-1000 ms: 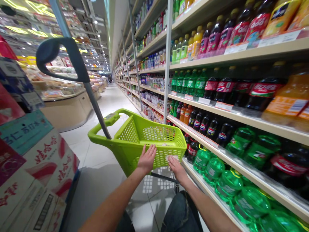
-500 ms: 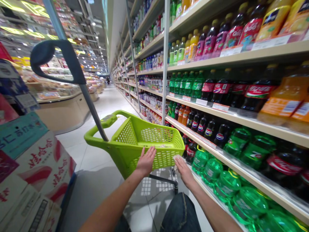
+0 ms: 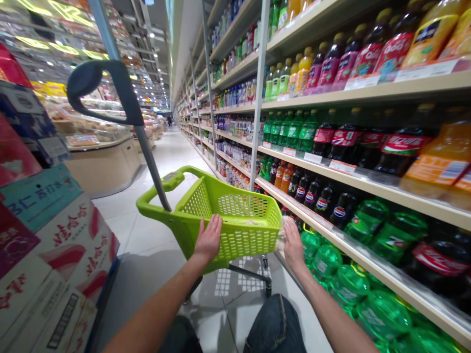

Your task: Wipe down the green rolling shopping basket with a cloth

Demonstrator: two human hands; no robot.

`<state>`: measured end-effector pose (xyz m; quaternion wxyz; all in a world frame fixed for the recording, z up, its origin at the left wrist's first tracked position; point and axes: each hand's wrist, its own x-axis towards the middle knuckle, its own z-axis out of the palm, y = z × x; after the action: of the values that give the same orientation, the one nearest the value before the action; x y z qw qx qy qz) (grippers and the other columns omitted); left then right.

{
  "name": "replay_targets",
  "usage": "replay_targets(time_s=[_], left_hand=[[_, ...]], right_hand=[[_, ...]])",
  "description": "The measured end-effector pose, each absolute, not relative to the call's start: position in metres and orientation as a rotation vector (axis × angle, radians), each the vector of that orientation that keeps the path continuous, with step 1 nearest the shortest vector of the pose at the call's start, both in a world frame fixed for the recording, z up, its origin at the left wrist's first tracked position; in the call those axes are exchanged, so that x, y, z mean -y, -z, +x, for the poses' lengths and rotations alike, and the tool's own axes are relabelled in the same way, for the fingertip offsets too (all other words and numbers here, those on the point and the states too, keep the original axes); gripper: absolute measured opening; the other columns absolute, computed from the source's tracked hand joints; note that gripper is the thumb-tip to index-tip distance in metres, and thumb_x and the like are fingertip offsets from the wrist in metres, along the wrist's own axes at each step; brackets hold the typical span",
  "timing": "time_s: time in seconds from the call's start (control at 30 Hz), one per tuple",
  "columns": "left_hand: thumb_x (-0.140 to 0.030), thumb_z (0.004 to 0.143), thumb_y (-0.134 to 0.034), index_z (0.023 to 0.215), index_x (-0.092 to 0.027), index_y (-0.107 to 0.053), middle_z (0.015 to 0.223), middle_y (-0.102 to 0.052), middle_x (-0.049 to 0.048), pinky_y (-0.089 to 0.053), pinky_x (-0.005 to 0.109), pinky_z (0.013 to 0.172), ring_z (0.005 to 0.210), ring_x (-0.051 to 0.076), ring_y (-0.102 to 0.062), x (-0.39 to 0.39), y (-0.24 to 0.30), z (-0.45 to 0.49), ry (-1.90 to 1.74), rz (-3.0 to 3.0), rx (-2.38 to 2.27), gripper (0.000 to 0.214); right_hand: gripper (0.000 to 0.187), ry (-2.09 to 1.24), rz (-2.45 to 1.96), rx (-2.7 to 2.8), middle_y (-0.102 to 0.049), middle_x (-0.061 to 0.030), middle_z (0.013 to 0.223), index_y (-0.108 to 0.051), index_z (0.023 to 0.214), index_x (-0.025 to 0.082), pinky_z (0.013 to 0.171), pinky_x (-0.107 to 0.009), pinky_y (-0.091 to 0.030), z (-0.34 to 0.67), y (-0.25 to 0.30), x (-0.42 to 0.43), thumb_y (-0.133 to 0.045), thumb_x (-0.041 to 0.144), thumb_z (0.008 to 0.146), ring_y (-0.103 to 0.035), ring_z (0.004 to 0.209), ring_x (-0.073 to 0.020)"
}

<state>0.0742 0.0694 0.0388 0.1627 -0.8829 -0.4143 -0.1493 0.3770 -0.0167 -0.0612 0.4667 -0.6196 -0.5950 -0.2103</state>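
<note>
A bright green shopping cart (image 3: 235, 240) with a perforated basket stands in front of me, its grey pull handle (image 3: 128, 95) rising at the left. My left hand (image 3: 209, 238) lies with outstretched fingers against the basket's near side, just below the rim. At the right end corner of the basket, my right hand (image 3: 293, 244) holds a crumpled whitish cloth (image 3: 281, 236) against the plastic. Part of the cloth is hidden by the fingers. Inside the basket, a small pale item (image 3: 252, 222) lies on the bottom, too small to make out.
Close on the right runs a long shelf rack (image 3: 353, 171) with soda and juice bottles. Large green bottles (image 3: 382, 314) fill its lowest level. Stacked cartons (image 3: 62, 245) stand at the left. Behind the cart are a rounded display counter (image 3: 103, 166) and a tiled aisle (image 3: 172, 142).
My left hand has slid left along the basket side. My right hand, with the cloth, has moved right and up to the basket's end corner. The view has shifted slightly.
</note>
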Motion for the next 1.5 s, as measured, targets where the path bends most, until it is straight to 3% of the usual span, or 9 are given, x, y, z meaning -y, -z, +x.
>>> replay_targets(time_s=[0.17, 0.27, 0.53, 0.73, 0.93, 1.03, 1.2, 1.4, 1.5], left_hand=[[-0.013, 0.070, -0.036, 0.131, -0.009, -0.035, 0.139, -0.032, 0.0115, -0.012, 0.050, 0.106, 0.131, 0.024, -0.024, -0.071, -0.041, 0.069, 0.372, -2.532, 1.142, 0.061], [-0.013, 0.072, -0.034, 0.130, -0.009, -0.037, 0.139, -0.032, 0.0108, -0.011, 0.050, 0.106, 0.130, 0.023, -0.025, -0.071, -0.047, 0.062, 0.371, -2.542, 1.109, 0.058], [-0.013, 0.070, -0.036, 0.126, -0.009, -0.042, 0.136, -0.037, 0.0117, -0.011, 0.050, 0.107, 0.129, 0.024, -0.028, -0.069, -0.050, 0.037, 0.436, -2.424, 1.230, 0.056], [-0.017, 0.066, -0.038, 0.127, -0.008, -0.040, 0.137, -0.035, 0.0125, -0.012, 0.051, 0.106, 0.129, 0.025, -0.027, -0.064, -0.054, 0.039, 0.424, -2.450, 1.273, 0.061], [-0.014, 0.070, -0.035, 0.128, -0.005, -0.039, 0.138, -0.034, 0.0141, -0.010, 0.050, 0.107, 0.130, 0.025, -0.025, -0.069, -0.059, 0.017, 0.509, -2.336, 1.332, 0.059], [-0.015, 0.071, -0.035, 0.127, -0.004, -0.040, 0.138, -0.033, 0.0141, -0.012, 0.048, 0.108, 0.130, 0.026, -0.025, -0.070, -0.057, 0.017, 0.491, -2.354, 1.314, 0.058], [-0.016, 0.073, -0.034, 0.127, -0.004, -0.040, 0.137, -0.035, 0.0146, -0.011, 0.049, 0.107, 0.129, 0.026, -0.026, -0.070, -0.062, 0.012, 0.507, -2.352, 1.295, 0.055], [-0.013, 0.074, -0.031, 0.130, -0.004, -0.035, 0.135, -0.037, 0.0169, -0.009, 0.051, 0.107, 0.129, 0.026, -0.028, -0.076, -0.068, -0.010, 0.587, -2.239, 1.334, 0.057], [-0.014, 0.073, -0.033, 0.130, -0.003, -0.035, 0.134, -0.037, 0.0180, -0.011, 0.049, 0.107, 0.128, 0.027, -0.028, -0.077, -0.066, -0.009, 0.575, -2.235, 1.325, 0.057]], right_hand=[[0.053, 0.412, -1.444, 1.509, -0.051, -0.0096, 0.125, -0.050, 0.121, 0.014, 0.103, -0.045, -0.032, 0.302, 0.025, -0.039, -0.029, 0.001, 0.075, -0.036, 0.124, -0.0188], [0.048, 0.361, -1.302, 1.744, -0.049, -0.0082, 0.127, -0.051, 0.121, 0.017, 0.104, -0.042, -0.031, 0.265, 0.025, -0.052, -0.031, 0.006, 0.079, -0.032, 0.126, -0.0164], [0.042, 0.473, -1.541, 1.441, -0.056, -0.0109, 0.118, -0.060, 0.108, 0.015, 0.100, -0.048, -0.033, 0.351, 0.034, -0.034, -0.033, 0.005, 0.077, -0.040, 0.121, -0.0213], [0.045, 0.351, -1.249, 1.823, -0.051, -0.0092, 0.125, -0.054, 0.117, 0.018, 0.101, -0.042, -0.035, 0.249, 0.018, -0.064, -0.033, 0.006, 0.079, -0.036, 0.124, -0.0175], [0.048, 0.446, -1.444, 1.613, -0.054, -0.0124, 0.121, -0.056, 0.114, 0.015, 0.099, -0.049, -0.034, 0.303, 0.023, -0.050, -0.034, 0.003, 0.074, -0.038, 0.123, -0.0221], [0.049, 0.433, -1.443, 1.602, -0.055, -0.0147, 0.119, -0.057, 0.113, 0.012, 0.098, -0.048, -0.036, 0.283, 0.020, -0.061, -0.031, 0.001, 0.073, -0.040, 0.121, -0.0226], [0.048, 0.341, -1.205, 1.866, -0.048, -0.0107, 0.128, -0.052, 0.119, 0.016, 0.102, -0.043, -0.033, 0.202, 0.009, -0.078, -0.033, 0.002, 0.077, -0.030, 0.127, -0.0190], [0.057, 0.368, -1.402, 1.640, -0.049, -0.0092, 0.126, -0.049, 0.123, 0.018, 0.102, -0.045, -0.032, 0.267, 0.016, -0.063, -0.039, 0.002, 0.069, -0.037, 0.123, -0.0219], [0.062, 0.303, -1.362, 1.647, -0.048, -0.0082, 0.127, -0.047, 0.124, 0.018, 0.102, -0.043, -0.033, 0.240, 0.010, -0.076, -0.034, -0.002, 0.067, -0.037, 0.123, -0.0202]])
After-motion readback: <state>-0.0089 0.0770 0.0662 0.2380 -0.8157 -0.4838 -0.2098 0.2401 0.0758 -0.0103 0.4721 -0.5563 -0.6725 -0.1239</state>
